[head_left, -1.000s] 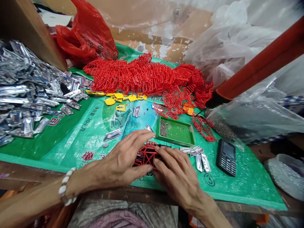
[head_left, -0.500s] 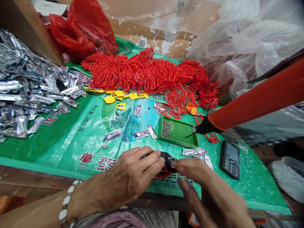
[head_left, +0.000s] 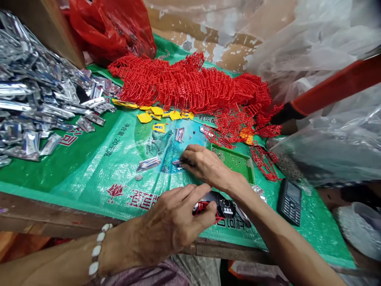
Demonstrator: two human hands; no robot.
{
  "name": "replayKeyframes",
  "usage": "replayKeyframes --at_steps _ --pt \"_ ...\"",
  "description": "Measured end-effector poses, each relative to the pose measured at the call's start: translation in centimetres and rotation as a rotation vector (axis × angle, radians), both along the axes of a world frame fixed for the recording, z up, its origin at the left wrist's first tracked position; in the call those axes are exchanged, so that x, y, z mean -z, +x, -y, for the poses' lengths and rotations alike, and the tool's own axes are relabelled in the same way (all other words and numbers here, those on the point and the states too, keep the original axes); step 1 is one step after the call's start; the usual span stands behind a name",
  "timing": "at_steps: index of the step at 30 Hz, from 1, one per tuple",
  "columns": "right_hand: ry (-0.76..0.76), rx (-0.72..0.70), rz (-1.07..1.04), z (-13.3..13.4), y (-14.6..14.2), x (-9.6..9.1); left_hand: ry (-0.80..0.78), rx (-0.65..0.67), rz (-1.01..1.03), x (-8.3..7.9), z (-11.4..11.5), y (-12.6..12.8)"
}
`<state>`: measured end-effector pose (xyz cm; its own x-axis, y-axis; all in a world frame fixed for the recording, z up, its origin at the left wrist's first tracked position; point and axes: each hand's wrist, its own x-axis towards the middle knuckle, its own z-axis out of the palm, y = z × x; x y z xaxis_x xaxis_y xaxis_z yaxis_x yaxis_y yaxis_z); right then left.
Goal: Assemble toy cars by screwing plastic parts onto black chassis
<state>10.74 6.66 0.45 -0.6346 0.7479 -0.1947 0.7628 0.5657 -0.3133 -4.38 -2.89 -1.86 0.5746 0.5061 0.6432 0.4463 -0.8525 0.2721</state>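
Note:
My left hand [head_left: 178,218] has its fingers wrapped round a black and red toy car part [head_left: 226,208], holding it near the table's front edge. Part of this piece is hidden beneath the fingers. Beyond it, my right hand [head_left: 205,163] is reaching across with curled fingers closed on a shiny silver plastic part [head_left: 177,164], mostly covered by the hand. Another silver part [head_left: 149,163] lies just to the left. Behind my right wrist stands a green mesh tray [head_left: 238,161] of small screws, partly hidden by the hand.
An orange hanging screwdriver [head_left: 336,83] slants in from the right. Red plastic frames [head_left: 178,85] are heaped at the back, with yellow pieces [head_left: 157,111] before them. Silver parts [head_left: 29,99] pile up at left. A keypad phone [head_left: 290,201] lies at right.
My right hand has moved forward and left from beside the car part to the silver parts. The screwdriver has swung up and away from the tray. The view has shifted slightly.

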Motion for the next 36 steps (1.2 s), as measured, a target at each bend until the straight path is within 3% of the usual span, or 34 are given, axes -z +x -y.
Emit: replayKeyframes --at_steps 6,12,16,20,28,32,36 --pt "-0.091 0.058 -0.061 -0.3 0.5 -0.3 -0.097 0.102 0.006 0.3 -0.2 -0.6" --pt "-0.197 0.096 -0.172 0.1 0.2 -0.6 -0.232 0.076 0.026 1.2 -0.1 -0.5" --pt "-0.117 0.19 -0.265 1.1 1.3 -2.5 -0.24 0.054 0.011 0.9 -0.1 -0.4" --pt "0.003 0.283 -0.493 2.9 3.6 -5.0 -0.218 0.029 -0.014 0.8 -0.1 -0.5" --pt "-0.24 0.2 -0.546 5.8 5.1 -7.3 -0.206 0.056 -0.052 0.4 0.0 -0.8" --pt "-0.288 0.202 -0.426 6.5 5.8 -7.6 -0.234 0.08 -0.06 0.2 -0.1 -0.8" --pt "-0.106 0.415 -0.52 4.7 5.3 -6.0 -0.172 0.079 -0.108 0.2 0.0 -0.7"
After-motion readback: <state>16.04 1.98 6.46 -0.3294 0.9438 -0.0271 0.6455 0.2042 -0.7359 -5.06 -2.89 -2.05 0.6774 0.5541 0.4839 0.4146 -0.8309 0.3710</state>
